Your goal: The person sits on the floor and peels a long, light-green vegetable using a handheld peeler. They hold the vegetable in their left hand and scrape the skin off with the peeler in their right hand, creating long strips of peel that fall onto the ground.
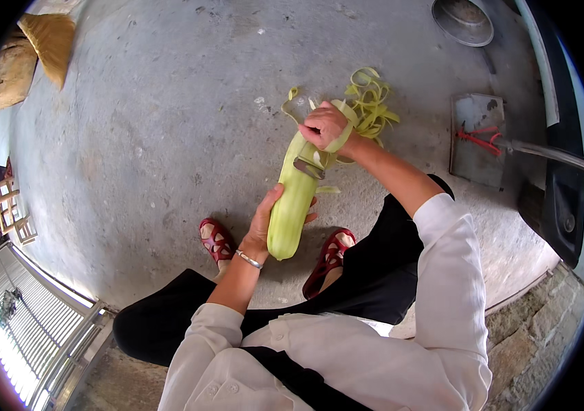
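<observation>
No text, label, brand, number or sign can be read here.

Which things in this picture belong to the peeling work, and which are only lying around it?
Part of the work:
Long, pale-green gourd, in the left hand
Silver metal peeler, apparently in the right hand
Curly yellow-green peel strips

Only lying around:
Round grey metal pan
Flat grey metal dustpan with red ties
Tan, fan-shaped, broom-like bundle
</observation>
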{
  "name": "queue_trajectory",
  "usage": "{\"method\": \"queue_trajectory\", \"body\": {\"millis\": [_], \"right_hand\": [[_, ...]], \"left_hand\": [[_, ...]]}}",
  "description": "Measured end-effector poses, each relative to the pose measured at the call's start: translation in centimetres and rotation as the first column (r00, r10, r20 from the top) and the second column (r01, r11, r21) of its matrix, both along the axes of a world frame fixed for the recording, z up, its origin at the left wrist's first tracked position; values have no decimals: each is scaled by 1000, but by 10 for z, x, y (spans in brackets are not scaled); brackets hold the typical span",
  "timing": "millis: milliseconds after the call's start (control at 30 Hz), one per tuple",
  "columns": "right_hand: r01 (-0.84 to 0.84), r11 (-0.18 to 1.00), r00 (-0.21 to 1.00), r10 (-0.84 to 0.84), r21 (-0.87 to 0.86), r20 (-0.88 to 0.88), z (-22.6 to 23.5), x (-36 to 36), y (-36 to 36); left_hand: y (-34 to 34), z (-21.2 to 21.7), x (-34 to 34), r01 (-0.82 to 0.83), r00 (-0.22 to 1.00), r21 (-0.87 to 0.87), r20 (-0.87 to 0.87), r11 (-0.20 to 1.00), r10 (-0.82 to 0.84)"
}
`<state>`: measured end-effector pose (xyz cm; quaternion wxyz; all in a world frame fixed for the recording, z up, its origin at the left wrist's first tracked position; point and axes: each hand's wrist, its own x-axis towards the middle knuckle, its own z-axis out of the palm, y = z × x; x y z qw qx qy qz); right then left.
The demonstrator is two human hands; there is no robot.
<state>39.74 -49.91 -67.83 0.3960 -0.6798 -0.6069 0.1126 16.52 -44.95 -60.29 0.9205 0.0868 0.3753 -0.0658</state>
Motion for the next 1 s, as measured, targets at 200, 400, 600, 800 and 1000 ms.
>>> {"method": "queue_trajectory", "body": {"millis": [200, 400, 600, 800, 1000], "right_hand": [[49, 999, 999, -49, 1, -12, -13, 5, 4], [170, 985, 981, -171, 17, 91, -45, 39, 3], [431, 890, 877, -374, -147, 303, -63, 97, -30], [194, 979, 981, -193, -56, 29, -22, 44, -6], [62, 998, 997, -63, 16, 34, -12, 8, 2]], "left_hand": [[9, 6, 6, 244, 969, 218, -27, 945, -244], [10, 4, 7, 204, 975, 118, 63, 972, -212], [12, 4, 5, 171, 980, 95, 90, 981, -180], [13, 7, 4, 179, 982, 92, 48, 980, -184], [12, 10, 5, 80, 997, 8, 21, 997, -80]]}}
